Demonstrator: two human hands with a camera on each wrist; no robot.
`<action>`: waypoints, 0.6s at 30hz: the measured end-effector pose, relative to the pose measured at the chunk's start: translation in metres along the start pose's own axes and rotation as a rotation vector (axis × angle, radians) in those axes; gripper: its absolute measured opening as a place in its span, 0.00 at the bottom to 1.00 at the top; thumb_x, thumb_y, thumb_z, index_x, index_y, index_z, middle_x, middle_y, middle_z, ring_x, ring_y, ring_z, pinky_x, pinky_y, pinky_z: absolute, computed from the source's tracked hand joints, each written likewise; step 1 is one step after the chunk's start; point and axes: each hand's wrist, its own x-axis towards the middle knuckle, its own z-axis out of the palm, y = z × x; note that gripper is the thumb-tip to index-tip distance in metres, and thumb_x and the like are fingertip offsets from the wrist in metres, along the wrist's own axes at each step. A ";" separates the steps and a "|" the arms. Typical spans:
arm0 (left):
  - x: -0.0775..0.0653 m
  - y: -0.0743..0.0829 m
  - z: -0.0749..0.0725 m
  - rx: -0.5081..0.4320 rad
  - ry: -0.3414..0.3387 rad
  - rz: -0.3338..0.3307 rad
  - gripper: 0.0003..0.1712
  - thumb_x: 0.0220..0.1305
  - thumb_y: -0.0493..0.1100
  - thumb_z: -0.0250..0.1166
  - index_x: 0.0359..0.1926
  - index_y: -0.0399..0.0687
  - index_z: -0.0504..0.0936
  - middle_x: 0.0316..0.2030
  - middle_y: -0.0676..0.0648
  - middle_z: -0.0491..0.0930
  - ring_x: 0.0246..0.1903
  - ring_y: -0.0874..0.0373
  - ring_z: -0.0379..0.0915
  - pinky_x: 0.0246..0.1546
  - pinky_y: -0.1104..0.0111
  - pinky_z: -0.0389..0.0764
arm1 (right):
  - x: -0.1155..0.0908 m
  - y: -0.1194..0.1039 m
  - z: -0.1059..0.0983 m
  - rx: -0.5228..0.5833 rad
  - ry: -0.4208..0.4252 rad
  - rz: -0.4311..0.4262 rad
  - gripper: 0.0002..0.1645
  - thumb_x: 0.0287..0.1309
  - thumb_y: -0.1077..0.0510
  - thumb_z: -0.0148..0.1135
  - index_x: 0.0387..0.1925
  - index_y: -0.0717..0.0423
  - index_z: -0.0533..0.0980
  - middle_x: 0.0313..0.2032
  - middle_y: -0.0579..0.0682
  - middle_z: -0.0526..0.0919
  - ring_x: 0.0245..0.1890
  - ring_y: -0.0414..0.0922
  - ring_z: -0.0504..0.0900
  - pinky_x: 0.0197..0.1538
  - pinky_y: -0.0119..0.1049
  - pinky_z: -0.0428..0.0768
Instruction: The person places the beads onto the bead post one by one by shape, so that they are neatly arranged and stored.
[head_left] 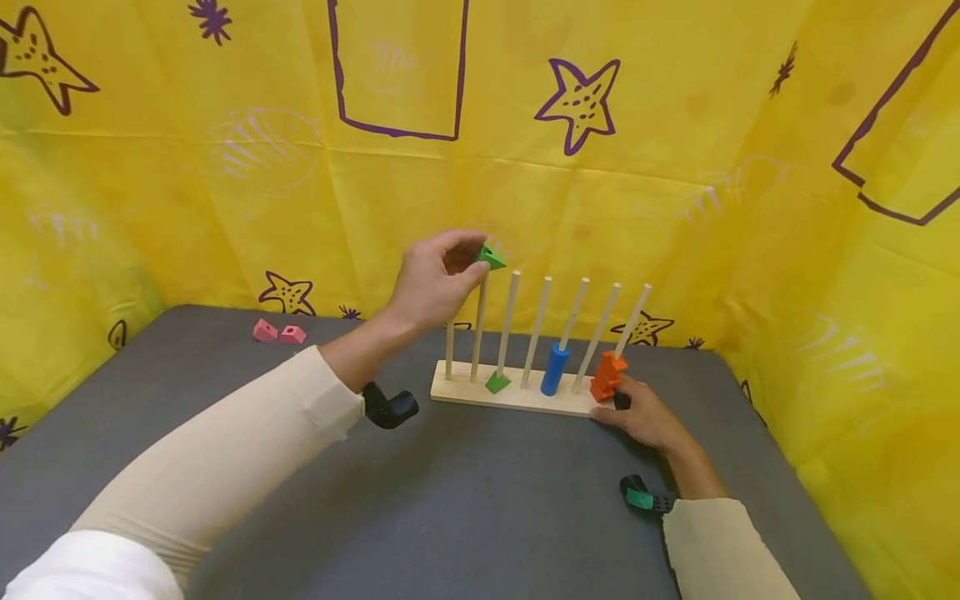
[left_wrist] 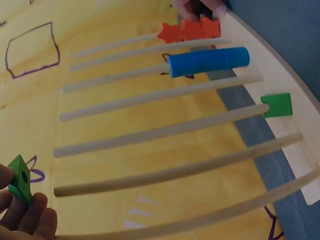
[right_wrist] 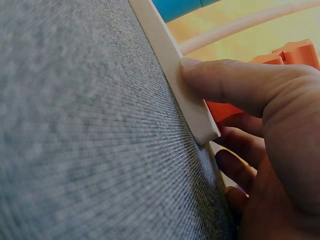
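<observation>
A wooden peg rack (head_left: 480, 395) with several upright pegs stands on the table. My left hand (head_left: 435, 279) pinches a green triangular block (head_left: 491, 257) with a hole through it, held up at the height of the peg tops; in the left wrist view this green block (left_wrist: 20, 179) is just off a peg's tip. A second green block (head_left: 498, 382) sits low on a peg. Blue cylinders (head_left: 555, 369) are stacked on another. My right hand (head_left: 647, 414) grips the rack's right end, thumb on the front edge (right_wrist: 192, 90), beside the orange star blocks (head_left: 607, 377) on the end peg.
Two pink blocks (head_left: 279, 332) with holes lie at the back left of the grey table (head_left: 465, 508). A yellow patterned cloth (head_left: 480, 183) hangs around the back and sides. Dark wrist-worn devices (head_left: 390, 408) show by both forearms.
</observation>
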 end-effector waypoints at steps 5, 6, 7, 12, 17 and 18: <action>0.008 -0.001 0.017 0.034 -0.013 -0.015 0.17 0.63 0.30 0.64 0.53 0.31 0.79 0.42 0.41 0.80 0.44 0.53 0.76 0.50 0.63 0.76 | 0.001 0.000 -0.001 0.004 -0.003 0.017 0.29 0.55 0.53 0.70 0.54 0.67 0.75 0.52 0.63 0.77 0.51 0.60 0.71 0.60 0.66 0.57; 0.010 -0.002 0.020 0.039 -0.017 -0.023 0.17 0.63 0.31 0.64 0.53 0.32 0.79 0.43 0.42 0.80 0.44 0.53 0.76 0.50 0.62 0.75 | 0.001 -0.001 -0.001 0.007 -0.004 0.018 0.29 0.56 0.53 0.70 0.54 0.67 0.75 0.52 0.63 0.77 0.51 0.60 0.71 0.60 0.66 0.57; 0.011 -0.002 0.023 0.041 -0.022 -0.034 0.17 0.63 0.31 0.64 0.53 0.33 0.79 0.43 0.42 0.80 0.45 0.53 0.76 0.50 0.62 0.75 | 0.001 -0.001 -0.001 0.010 -0.003 0.021 0.29 0.55 0.53 0.70 0.54 0.67 0.75 0.52 0.63 0.77 0.51 0.60 0.71 0.60 0.66 0.57; 0.014 -0.005 0.032 0.030 -0.040 -0.092 0.16 0.64 0.32 0.64 0.53 0.34 0.79 0.43 0.43 0.80 0.45 0.53 0.76 0.47 0.65 0.77 | 0.002 -0.002 0.000 0.020 -0.013 0.025 0.30 0.56 0.53 0.70 0.54 0.67 0.74 0.52 0.62 0.77 0.49 0.59 0.72 0.60 0.66 0.58; 0.012 -0.010 0.034 0.049 -0.050 -0.112 0.16 0.63 0.33 0.65 0.52 0.35 0.80 0.42 0.44 0.80 0.42 0.54 0.75 0.44 0.65 0.76 | 0.002 -0.001 0.000 0.019 -0.012 0.019 0.29 0.56 0.52 0.70 0.54 0.66 0.75 0.51 0.61 0.77 0.48 0.58 0.72 0.59 0.65 0.59; 0.011 -0.011 0.035 0.054 -0.053 -0.114 0.16 0.63 0.33 0.65 0.52 0.35 0.80 0.42 0.44 0.80 0.42 0.54 0.74 0.43 0.65 0.75 | 0.001 0.000 0.000 0.023 -0.011 0.017 0.29 0.56 0.53 0.71 0.54 0.66 0.75 0.50 0.60 0.78 0.48 0.58 0.72 0.59 0.64 0.60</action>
